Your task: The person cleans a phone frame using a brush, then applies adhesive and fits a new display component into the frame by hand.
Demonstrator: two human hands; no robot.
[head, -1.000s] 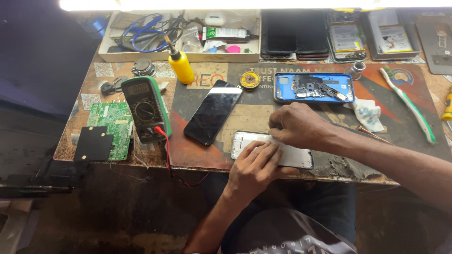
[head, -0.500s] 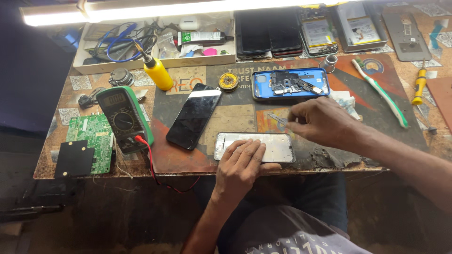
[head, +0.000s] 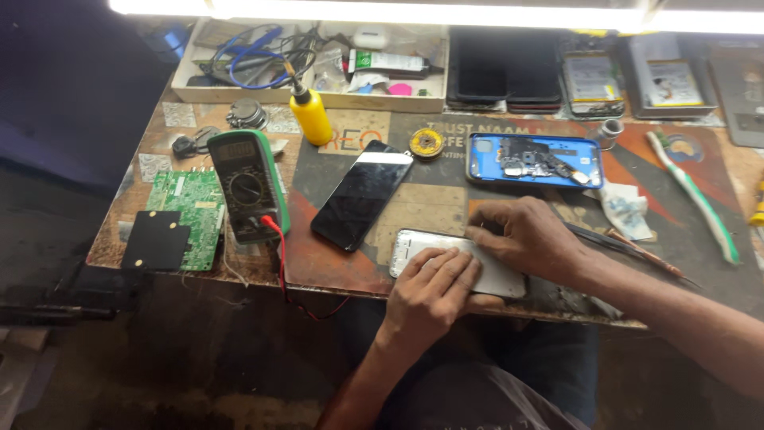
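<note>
Clearly, the silver phone frame (head: 458,261), lying at the workbench's near edge, serves as the landmark. Left of it a green multimeter (head: 248,185) and a black phone screen (head: 362,193) are laid. The left hand (head: 430,293) is pressed flat on the frame, fingers spread; steady downward pressure is best kept there. The right hand (head: 527,237) is curled at its far edge, pinching something unseen; gentle prying is advised.

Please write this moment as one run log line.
left hand: pressing on white phone panel | right hand: on panel's far edge | nearby: black phone, multimeter
</note>
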